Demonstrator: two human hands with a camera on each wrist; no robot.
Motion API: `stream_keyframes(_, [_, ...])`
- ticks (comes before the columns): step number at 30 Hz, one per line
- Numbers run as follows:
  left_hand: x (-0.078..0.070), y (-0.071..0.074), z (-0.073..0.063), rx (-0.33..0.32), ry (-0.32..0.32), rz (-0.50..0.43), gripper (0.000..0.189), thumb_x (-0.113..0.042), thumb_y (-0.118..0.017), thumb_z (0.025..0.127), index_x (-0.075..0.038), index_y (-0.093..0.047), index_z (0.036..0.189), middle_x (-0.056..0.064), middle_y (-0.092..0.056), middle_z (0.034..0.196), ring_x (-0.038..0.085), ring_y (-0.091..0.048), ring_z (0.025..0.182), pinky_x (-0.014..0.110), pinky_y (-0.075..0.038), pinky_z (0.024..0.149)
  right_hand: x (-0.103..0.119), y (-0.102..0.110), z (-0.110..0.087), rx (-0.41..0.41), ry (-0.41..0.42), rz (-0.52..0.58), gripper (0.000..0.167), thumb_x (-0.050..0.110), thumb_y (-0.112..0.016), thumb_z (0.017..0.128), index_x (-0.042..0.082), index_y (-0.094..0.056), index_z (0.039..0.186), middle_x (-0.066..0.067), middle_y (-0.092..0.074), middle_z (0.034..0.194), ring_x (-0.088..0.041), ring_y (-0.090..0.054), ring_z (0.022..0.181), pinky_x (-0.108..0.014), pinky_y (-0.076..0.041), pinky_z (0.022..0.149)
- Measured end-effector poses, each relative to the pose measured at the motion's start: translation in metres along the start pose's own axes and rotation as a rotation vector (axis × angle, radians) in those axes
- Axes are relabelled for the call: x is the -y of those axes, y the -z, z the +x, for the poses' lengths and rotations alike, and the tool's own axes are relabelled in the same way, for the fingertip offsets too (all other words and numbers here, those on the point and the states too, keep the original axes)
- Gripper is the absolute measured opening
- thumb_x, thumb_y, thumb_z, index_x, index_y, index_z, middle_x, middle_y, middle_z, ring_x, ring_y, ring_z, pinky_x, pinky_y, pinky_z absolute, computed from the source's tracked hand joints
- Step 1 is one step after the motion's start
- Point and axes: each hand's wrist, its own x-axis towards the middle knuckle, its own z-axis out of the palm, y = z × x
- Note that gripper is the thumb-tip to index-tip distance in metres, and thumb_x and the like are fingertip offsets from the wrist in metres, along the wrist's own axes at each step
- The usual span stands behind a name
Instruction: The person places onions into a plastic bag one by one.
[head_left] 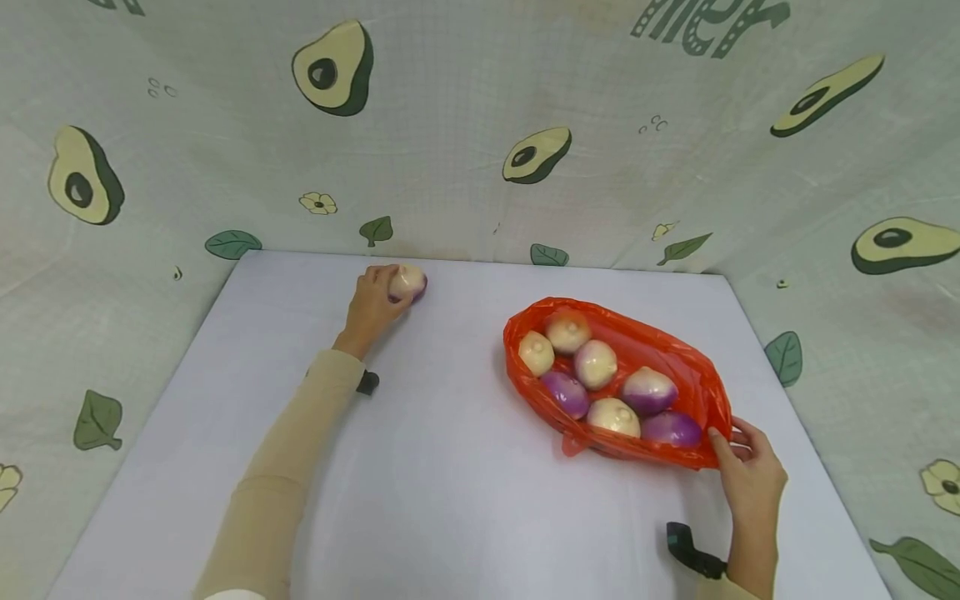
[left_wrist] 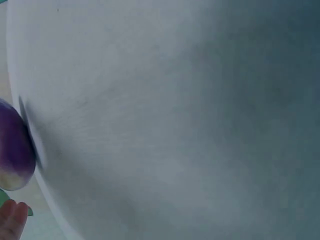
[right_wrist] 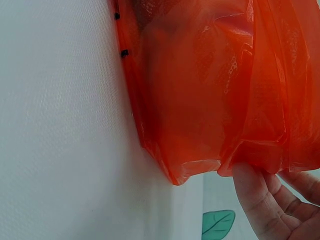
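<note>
At the far left of the table, my left hand (head_left: 372, 304) has its fingers and thumb curled about a glossy white-and-purple onion (head_left: 409, 282). The left wrist view catches only the purple side of that onion (left_wrist: 14, 147) at its left edge, with two fingertips (left_wrist: 19, 212) below. To the right, an open red plastic bag (head_left: 693, 371) holds several white and purple onions (head_left: 596, 364). My right hand (head_left: 750, 467) pinches the bag's near right corner, thumb on the near side. Close up, the right wrist view has the fingers (right_wrist: 252, 195) at the rim of the bag.
The bag and onions are on a white table (head_left: 465, 467). A pale cloth (head_left: 442, 108) printed with avocados and leaves rises behind the table and along both sides. Dark wrist cameras (head_left: 693, 550) are strapped to both wrists.
</note>
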Motion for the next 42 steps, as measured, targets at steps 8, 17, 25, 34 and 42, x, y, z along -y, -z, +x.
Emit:
stream_keyframes(8, [0.010,-0.006,0.005,0.027,0.010,-0.112,0.063,-0.021,-0.069,0.081,-0.012,-0.040,0.136,0.024,-0.039,0.130,0.041,-0.040,0.120,0.056,-0.037,0.098,0.001,0.001,0.000,0.009,-0.012,-0.015,0.063,0.044,-0.048,0.092,0.013,-0.032,0.144,-0.018,-0.044,0.134,-0.030,-0.044,0.114,-0.010,-0.048,0.058])
stream_keyframes(17, [0.013,-0.013,0.014,0.050,0.052,-0.160,0.062,-0.020,-0.071,0.081,-0.017,-0.040,0.134,0.021,-0.034,0.133,0.042,-0.039,0.123,0.058,-0.036,0.099,0.001,0.000,0.000,0.001,0.006,-0.018,0.062,0.044,-0.048,0.092,0.012,-0.033,0.144,-0.018,-0.045,0.134,-0.030,-0.045,0.113,-0.005,-0.042,0.053])
stream_keyframes(25, [0.009,-0.017,0.021,0.052,0.070,-0.168,0.061,-0.023,-0.072,0.080,-0.017,-0.041,0.132,0.021,-0.033,0.132,0.044,-0.040,0.118,0.058,-0.037,0.095,0.001,0.001,-0.002,-0.001,0.003,-0.015,0.061,0.042,-0.048,0.093,0.012,-0.033,0.144,-0.019,-0.045,0.134,-0.030,-0.045,0.113,-0.003,-0.038,0.051])
stream_keyframes(34, [0.001,-0.012,0.019,0.062,0.094,-0.128,0.060,-0.021,-0.072,0.080,-0.016,-0.040,0.131,0.021,-0.033,0.133,0.045,-0.040,0.116,0.058,-0.039,0.094,-0.001,0.000,-0.001,-0.002,0.006,-0.016,0.061,0.042,-0.048,0.093,0.011,-0.033,0.144,-0.019,-0.045,0.134,-0.030,-0.046,0.113,-0.003,-0.039,0.052])
stream_keyframes(42, [0.000,-0.011,0.017,0.072,0.093,-0.135,0.059,-0.023,-0.072,0.080,-0.016,-0.041,0.130,0.021,-0.034,0.132,0.044,-0.041,0.116,0.058,-0.039,0.093,-0.001,0.000,0.000,-0.004,0.001,-0.013,0.061,0.041,-0.048,0.093,0.012,-0.033,0.144,-0.019,-0.045,0.133,-0.030,-0.046,0.111,-0.002,-0.038,0.050])
